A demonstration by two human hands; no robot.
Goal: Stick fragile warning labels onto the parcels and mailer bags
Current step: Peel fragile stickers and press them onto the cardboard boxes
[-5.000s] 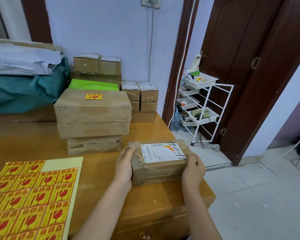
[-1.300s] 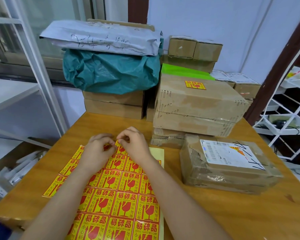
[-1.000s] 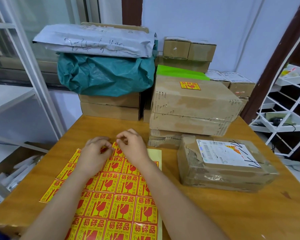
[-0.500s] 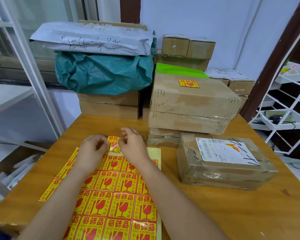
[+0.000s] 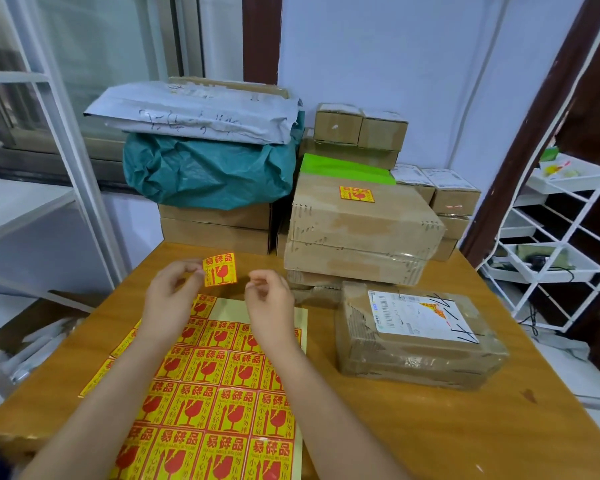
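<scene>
The left hand (image 5: 168,299) pinches the peeled label (image 5: 219,269) above the sticker sheet (image 5: 219,393); the unlabelled parcel (image 5: 416,337), long axis left-right, lies right, nearer the loosely curled, empty right hand (image 5: 271,299).

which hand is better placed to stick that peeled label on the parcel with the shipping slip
Left, probably. The left hand already pinches the peeled label, while the right hand holds nothing. The parcel lies nearer the right hand, which could steady it.
</scene>
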